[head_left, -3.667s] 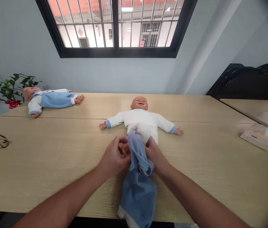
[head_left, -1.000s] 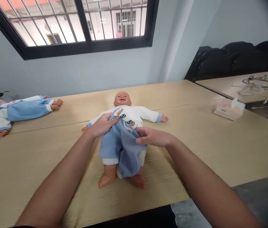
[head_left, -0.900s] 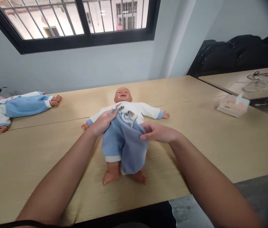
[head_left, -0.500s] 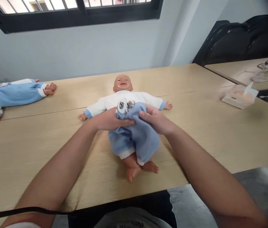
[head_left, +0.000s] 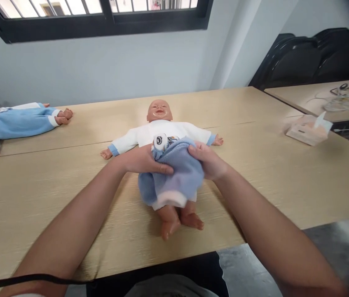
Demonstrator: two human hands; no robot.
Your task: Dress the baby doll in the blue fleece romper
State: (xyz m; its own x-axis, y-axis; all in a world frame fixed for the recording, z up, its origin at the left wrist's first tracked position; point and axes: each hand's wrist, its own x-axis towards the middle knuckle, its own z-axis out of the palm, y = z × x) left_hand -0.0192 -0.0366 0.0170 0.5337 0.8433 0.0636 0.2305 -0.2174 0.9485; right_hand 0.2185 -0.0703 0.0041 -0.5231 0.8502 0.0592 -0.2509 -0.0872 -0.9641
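Observation:
A baby doll [head_left: 159, 110] in a white top lies on its back in the middle of the wooden table [head_left: 38, 189], bare feet toward me. Blue fleece overalls [head_left: 177, 175] with a cartoon patch are bunched over its hips and legs. My left hand [head_left: 143, 160] is closed on the left side of the overalls at the doll's waist. On the right side, my right hand [head_left: 208, 159] grips the same bunched fabric.
A second doll [head_left: 16, 123] in blue and white lies at the far left of the table. A tissue box [head_left: 308, 130] sits at the right. Another table with cables [head_left: 344, 101] and black chairs [head_left: 310, 57] stand beyond. A black cord [head_left: 22, 281] crosses the lower left.
The overalls have been pulled up the doll's legs and bunched at its waist. Both hands have closed in on the fabric, and the doll's legs have lifted slightly toward me.

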